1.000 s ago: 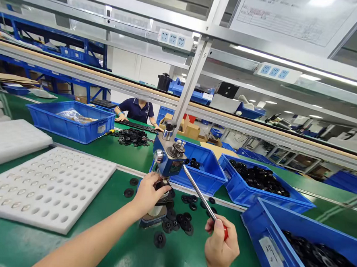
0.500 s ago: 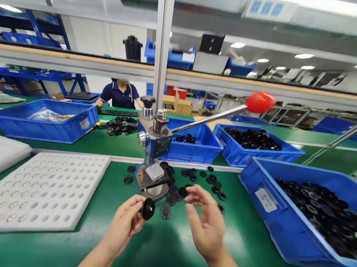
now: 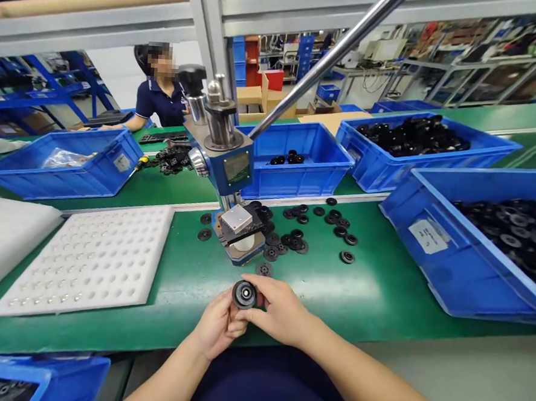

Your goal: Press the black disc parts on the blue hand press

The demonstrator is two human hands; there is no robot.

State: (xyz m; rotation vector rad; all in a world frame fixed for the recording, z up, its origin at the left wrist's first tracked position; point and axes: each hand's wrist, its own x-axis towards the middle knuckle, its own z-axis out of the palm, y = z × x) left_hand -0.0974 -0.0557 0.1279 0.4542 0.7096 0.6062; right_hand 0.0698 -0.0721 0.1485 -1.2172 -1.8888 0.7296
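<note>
One black wheel (image 3: 244, 294) held at lower centre, the batch seemingly partway.
Left grip (image 3: 218, 326) and right grip (image 3: 283, 310) pinch it, pale centre showing; whether it is finished cannot be told. Loose black discs (image 3: 271, 253) by the blue press (image 3: 224, 166), mid-frame, and metal pieces (image 3: 64, 297) in the foam tray (image 3: 112, 300), at left, suggest more is left.

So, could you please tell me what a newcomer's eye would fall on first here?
Probably the blue press near the middle of the green bench, its metal lever rising to the upper right. In front of it, the left hand and right hand hold a round black part. A holed white foam tray lies to the left.
</note>
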